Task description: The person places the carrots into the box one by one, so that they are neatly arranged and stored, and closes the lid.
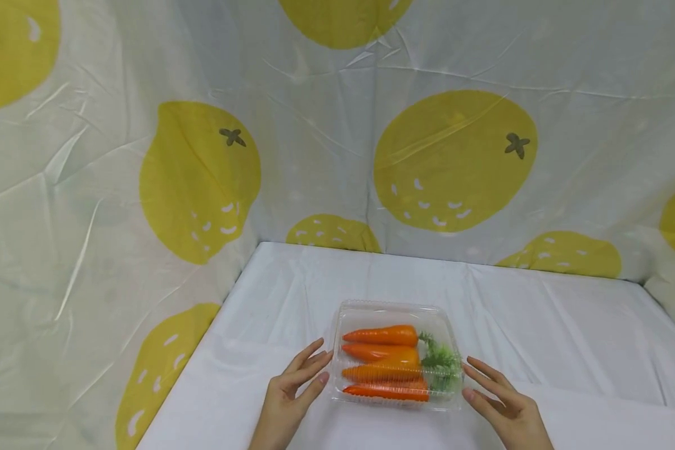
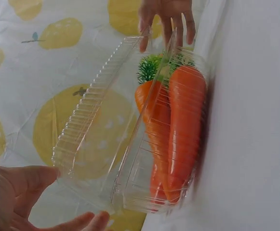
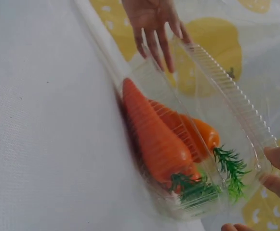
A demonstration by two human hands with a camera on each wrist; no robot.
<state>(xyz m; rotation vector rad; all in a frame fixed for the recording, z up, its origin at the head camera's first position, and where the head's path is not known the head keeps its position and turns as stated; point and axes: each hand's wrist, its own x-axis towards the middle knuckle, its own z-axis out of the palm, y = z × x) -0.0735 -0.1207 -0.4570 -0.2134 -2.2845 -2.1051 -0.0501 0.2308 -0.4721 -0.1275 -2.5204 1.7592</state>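
A clear plastic clamshell box (image 1: 365, 312) sits on the white cloth with several orange carrots (image 1: 379, 335) side by side in it. Their green leafy tops (image 1: 441, 359) point right. The lid (image 2: 89, 130) is tilted up, with a gap between its ridged edge and the base in both wrist views. At the box's left side, my left hand (image 1: 287, 394) touches the lid's corner with spread, fairly straight fingers. Opposite it, my right hand (image 1: 506, 403) has its fingertips (image 3: 277, 156) at the lid's other front corner, thumb and fingers apart.
White cloth (image 1: 568, 350) covers the table around the box. A pale curtain printed with yellow lemons (image 1: 455, 159) hangs behind the table and along its left side.
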